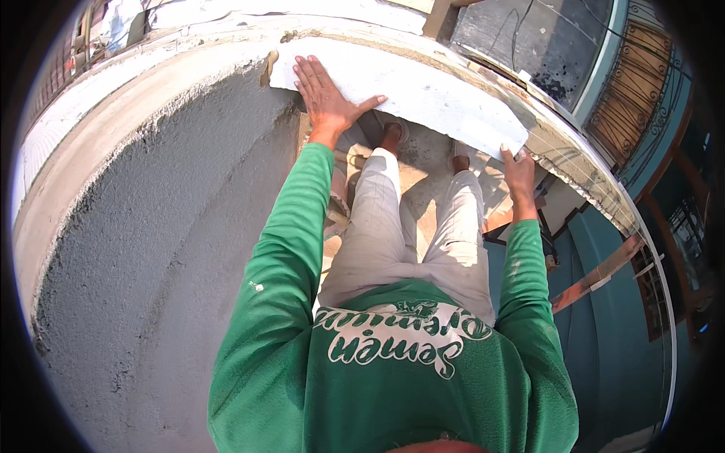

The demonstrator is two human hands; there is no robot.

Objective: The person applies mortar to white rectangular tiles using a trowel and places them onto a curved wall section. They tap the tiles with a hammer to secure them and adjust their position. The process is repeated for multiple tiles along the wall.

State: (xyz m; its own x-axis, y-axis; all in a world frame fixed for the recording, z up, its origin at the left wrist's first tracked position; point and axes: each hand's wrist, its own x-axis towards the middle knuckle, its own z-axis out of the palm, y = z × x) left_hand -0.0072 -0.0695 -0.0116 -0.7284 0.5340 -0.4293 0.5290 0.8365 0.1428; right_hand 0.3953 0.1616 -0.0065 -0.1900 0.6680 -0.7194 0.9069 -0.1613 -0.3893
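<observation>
A long white slab [423, 97] with uneven edges lies along the top of a low wall in front of me; its material I cannot make out. My left hand [325, 97] rests flat near its left end, fingers spread and thumb stretched out to the right. At the opposite end, my right hand [519, 175] grips the slab's near corner, with the thumb up against the edge and the other fingers partly hidden. Both arms reach forward in green sleeves.
A rough grey cement wall [189, 174] curves along my left. A thin taut string [585, 170] follows the wall top on the right. Below the right arm's side is a wooden plank [600, 272] by a teal surface [604, 332]. A metal grille [633, 87] stands at the far right.
</observation>
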